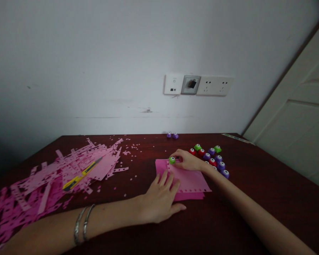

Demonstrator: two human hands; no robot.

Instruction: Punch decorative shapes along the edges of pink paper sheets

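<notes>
A sheet of pink paper (188, 179) with punched holes along its near edge lies over a darker pink sheet (192, 196). My left hand (163, 198) rests on the paper's left part, fingers spread, with two silver bangles on the wrist. At the far left corner of the sheet, my right hand (184, 160) grips a small green craft punch (172, 160) between thumb and fingers. Small holes run beside that punch down the left edge. Whether the punch is pressed down, I cannot tell.
Several purple, red and green punches (221, 166) stand right of the paper; two purple ones (175, 135) sit by the wall. Leftward are a heap of pink paper strips (46, 193), a yellow utility knife (81, 176) and scattered punched bits (127, 153). Sockets (215, 86) line the wall.
</notes>
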